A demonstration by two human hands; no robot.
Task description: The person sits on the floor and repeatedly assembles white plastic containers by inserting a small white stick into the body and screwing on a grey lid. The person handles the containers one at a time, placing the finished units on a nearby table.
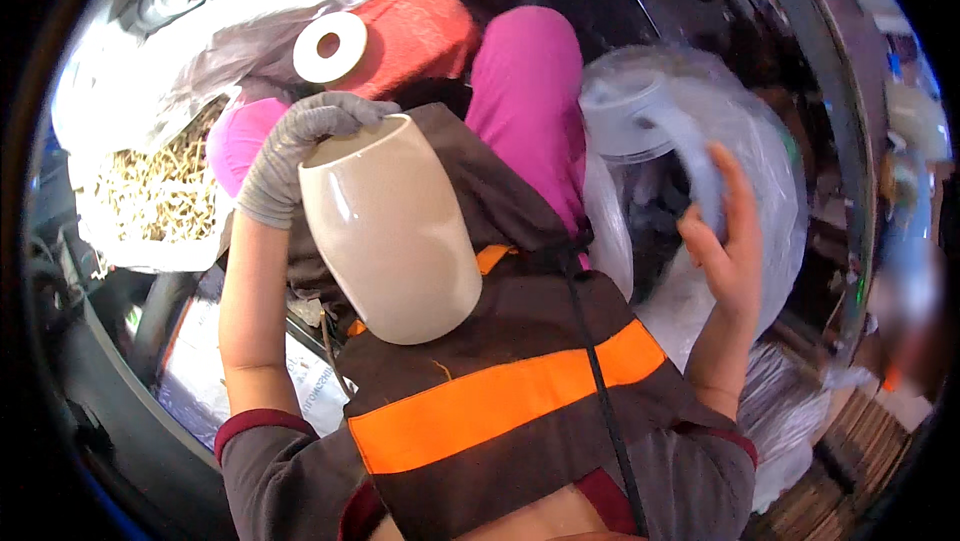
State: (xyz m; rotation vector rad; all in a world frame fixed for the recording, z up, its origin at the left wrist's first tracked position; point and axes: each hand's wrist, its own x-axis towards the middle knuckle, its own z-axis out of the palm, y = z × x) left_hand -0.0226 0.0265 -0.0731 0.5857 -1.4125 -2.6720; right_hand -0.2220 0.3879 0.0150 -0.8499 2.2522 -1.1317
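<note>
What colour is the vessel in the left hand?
The vessel is beige, seen best in the head view.

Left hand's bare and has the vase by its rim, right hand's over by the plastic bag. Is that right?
Not quite: the head view shows a grey glove on the left hand, so it isn't bare. It does hold the vase by its rim, with the right hand by the plastic bag.
</note>
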